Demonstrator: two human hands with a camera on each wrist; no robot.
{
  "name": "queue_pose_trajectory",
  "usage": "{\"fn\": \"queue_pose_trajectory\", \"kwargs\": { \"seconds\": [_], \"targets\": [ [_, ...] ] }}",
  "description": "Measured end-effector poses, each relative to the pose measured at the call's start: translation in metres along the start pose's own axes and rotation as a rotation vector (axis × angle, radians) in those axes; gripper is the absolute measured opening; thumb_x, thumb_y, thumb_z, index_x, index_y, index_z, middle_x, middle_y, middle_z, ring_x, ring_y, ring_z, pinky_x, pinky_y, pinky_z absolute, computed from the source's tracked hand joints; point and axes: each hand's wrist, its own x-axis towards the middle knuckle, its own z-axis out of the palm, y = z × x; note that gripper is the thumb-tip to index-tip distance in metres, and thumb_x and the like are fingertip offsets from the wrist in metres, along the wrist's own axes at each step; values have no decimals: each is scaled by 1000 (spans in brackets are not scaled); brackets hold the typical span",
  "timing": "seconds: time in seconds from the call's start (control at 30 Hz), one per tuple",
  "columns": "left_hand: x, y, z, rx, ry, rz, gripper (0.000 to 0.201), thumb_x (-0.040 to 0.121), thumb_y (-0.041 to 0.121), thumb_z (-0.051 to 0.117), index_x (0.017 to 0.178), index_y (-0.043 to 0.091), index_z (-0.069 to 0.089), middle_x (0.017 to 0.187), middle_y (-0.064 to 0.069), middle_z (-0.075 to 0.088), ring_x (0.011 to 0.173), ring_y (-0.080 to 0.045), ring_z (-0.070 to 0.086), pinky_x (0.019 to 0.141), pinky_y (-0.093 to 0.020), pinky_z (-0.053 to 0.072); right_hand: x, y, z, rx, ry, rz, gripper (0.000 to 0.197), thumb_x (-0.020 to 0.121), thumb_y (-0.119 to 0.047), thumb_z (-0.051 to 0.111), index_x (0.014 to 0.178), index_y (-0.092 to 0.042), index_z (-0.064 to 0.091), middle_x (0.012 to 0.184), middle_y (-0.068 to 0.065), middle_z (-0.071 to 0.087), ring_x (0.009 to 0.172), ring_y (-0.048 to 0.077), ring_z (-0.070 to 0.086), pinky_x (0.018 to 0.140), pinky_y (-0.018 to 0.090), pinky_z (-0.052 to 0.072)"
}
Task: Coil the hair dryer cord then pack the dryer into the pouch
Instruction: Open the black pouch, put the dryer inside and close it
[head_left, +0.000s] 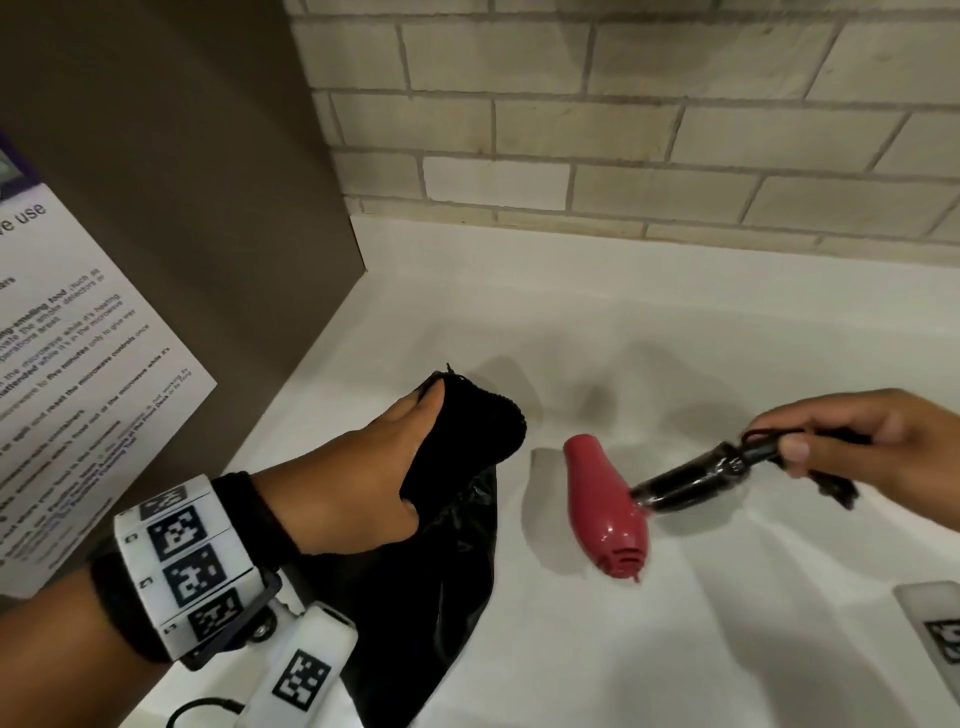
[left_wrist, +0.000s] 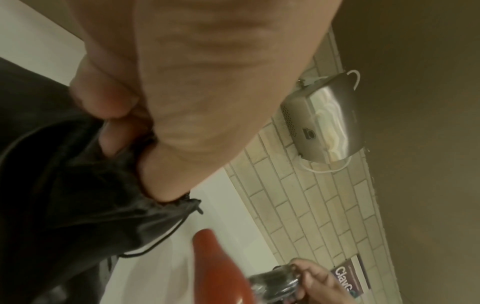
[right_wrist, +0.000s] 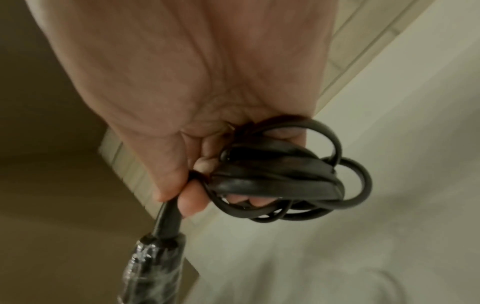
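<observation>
My right hand (head_left: 852, 441) pinches the coiled cord (right_wrist: 283, 174) at the handle with the hair dryer (head_left: 605, 506) hanging nose-heavy beside the floppy pouch (head_left: 457, 519), whose slippery-looking mouth my left hand (head_left: 374, 467) grips open.

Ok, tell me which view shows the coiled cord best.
The right wrist view: the cord fills the frame there, its loops bunched in the right hand. The head view shows only a few blurred strands poking from that fist. In the left wrist view the cord cannot be made out beside the dryer.
</observation>
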Motion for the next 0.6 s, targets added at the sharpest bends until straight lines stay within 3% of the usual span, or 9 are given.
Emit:
{"fn": "queue_pose_trajectory", "kwargs": {
  "seconds": [0.07, 0.13, 0.17, 0.23, 0.3, 0.4, 0.47, 0.53, 0.6],
  "targets": [
    [-2, 2, 2, -3, -3, 18, 114, 83, 14, 64, 155, 40, -21, 165, 27, -6, 118, -13, 58, 70, -2, 42, -8, -5, -10, 86, 85, -30, 26, 81, -19, 62, 89, -33, 82, 63, 13, 65, 54, 22, 58, 46, 30, 50],
    [-4, 7, 4, -1, -3, 33, 113, 84, 14, 63, 156, 38, -20, 166, 26, -10, 138, -14, 42, 77, 3, 35, -14, -15, -13, 137, 129, -64, 30, 80, -18, 58, 93, -31, 82, 62, 12, 64, 60, 24, 62, 49, 33, 55],
    [-4, 10, 5, 4, -3, 43, 112, 84, 15, 63, 156, 39, -20, 166, 26, -11, 141, -12, 39, 85, 0, 35, -16, -21, -12, 190, 129, -84, 30, 81, -19, 57, 95, -29, 81, 62, 11, 64, 62, 25, 63, 51, 41, 56],
    [-4, 16, 4, 15, 4, 68, 114, 83, 18, 65, 154, 42, -21, 165, 26, -14, 136, -10, 47, 99, -15, 42, -13, -33, -6, 273, 150, -106, 28, 81, -20, 58, 97, -23, 81, 62, 8, 63, 63, 24, 62, 54, 53, 53],
    [-4, 21, 2, 7, 20, 94, 117, 81, 19, 67, 154, 43, -21, 165, 26, -14, 132, -10, 51, 104, -22, 45, -9, -44, 2, 359, 132, -97, 26, 76, -28, 65, 95, -21, 81, 61, 5, 62, 61, 21, 60, 56, 44, 55],
    [-3, 23, -1, -53, 46, 147, 121, 80, 18, 71, 154, 40, -23, 166, 25, -11, 145, -3, 31, 109, -16, 35, -3, -56, 19, 447, -3, -26, 54, 55, -47, 87, 98, -15, 80, 64, 4, 62, 60, 17, 60, 56, 26, 53],
    [-3, 20, -3, -78, 48, 161, 127, 79, 16, 74, 154, 38, -26, 167, 23, -10, 150, -1, 18, 116, -18, 30, 1, -56, 29, 500, -83, 46, 74, 44, -55, 92, 102, -11, 79, 65, 5, 61, 59, 20, 58, 56, 25, 51],
    [-6, 19, -5, -81, 37, 158, 130, 79, 14, 78, 152, 37, -28, 166, 24, -12, 151, 3, 11, 114, -9, 24, 4, -53, 40, 543, -145, 113, 75, 45, -52, 93, 104, -8, 78, 66, 6, 59, 58, 23, 56, 55, 27, 49],
    [-10, 20, -7, -68, 6, 147, 131, 80, 14, 78, 150, 40, -30, 163, 28, -16, 145, 6, 23, 104, -3, 31, 8, -49, 51, 573, -163, 169, 64, 54, -41, 91, 105, -5, 77, 68, 7, 57, 58, 22, 56, 54, 27, 49]
  ]
}}
